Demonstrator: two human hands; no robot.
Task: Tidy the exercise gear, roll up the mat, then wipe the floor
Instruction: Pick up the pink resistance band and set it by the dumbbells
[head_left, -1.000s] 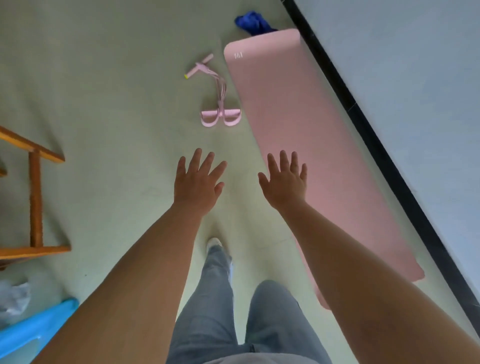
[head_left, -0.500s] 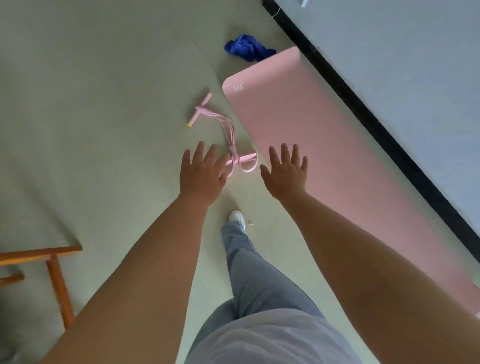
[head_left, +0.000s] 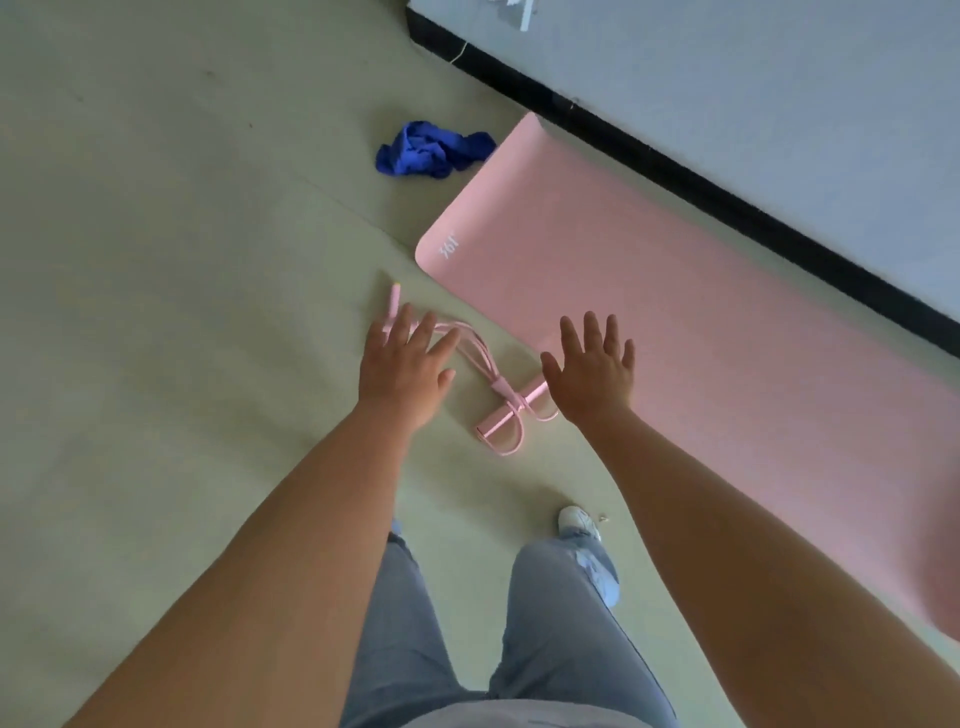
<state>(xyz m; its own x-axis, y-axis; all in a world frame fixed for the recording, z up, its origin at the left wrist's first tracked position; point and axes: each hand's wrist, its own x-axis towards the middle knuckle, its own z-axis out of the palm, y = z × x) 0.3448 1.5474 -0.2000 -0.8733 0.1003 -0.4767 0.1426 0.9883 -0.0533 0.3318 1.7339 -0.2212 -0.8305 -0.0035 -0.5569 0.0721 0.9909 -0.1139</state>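
I hold both hands spread and empty above the floor (head_left: 156, 312) at frame centre, the pink pedal pull rope (head_left: 483, 384) running diagonally between them, its handle under my left hand (head_left: 402, 371), its foot loops just beside my right hand (head_left: 592, 379).

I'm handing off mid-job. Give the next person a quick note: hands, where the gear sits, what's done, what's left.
Hands: left hand and right hand both open, empty, reaching over the pink pedal resistance band.
Gear: band lies on the floor beside the flat, unrolled pink mat; blue cloth is crumpled off the mat's far end.
Done: nothing visibly.
Left: pick up the band, roll the mat, wipe the floor.
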